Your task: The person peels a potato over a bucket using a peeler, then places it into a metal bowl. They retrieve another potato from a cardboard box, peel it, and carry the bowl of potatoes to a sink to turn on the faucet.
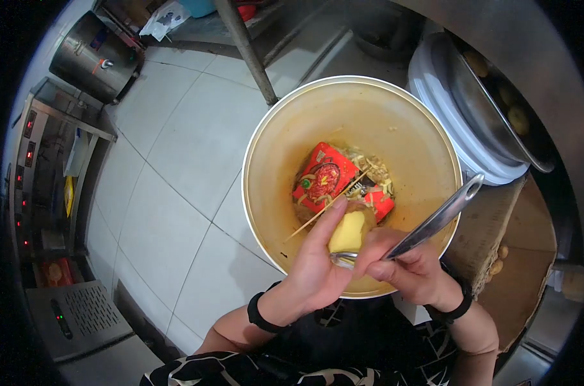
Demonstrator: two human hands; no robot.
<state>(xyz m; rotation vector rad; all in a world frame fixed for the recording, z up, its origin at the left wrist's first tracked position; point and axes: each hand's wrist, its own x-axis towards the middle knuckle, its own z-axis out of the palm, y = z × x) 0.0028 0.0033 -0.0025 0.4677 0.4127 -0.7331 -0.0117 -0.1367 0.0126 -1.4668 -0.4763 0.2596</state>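
Observation:
A partly peeled yellow potato (348, 233) is held in my left hand (318, 270), over the near part of a large round bucket (273, 128). My right hand (404, 267) is closed around a metal peeler (437, 219), whose long handle points up to the right; its head lies against the potato's lower side. Brown skin still covers the potato's far right part. Down in the bucket are a red packet (324, 177), peelings (374, 168) and a thin wooden stick (314, 217).
A metal bowl (491, 116) holding potatoes stands at the upper right beside a white lid (433, 96). Below it is a cardboard box (523, 257). A table leg (247, 51) rises beyond the bucket. Steel equipment (80, 315) lines the left.

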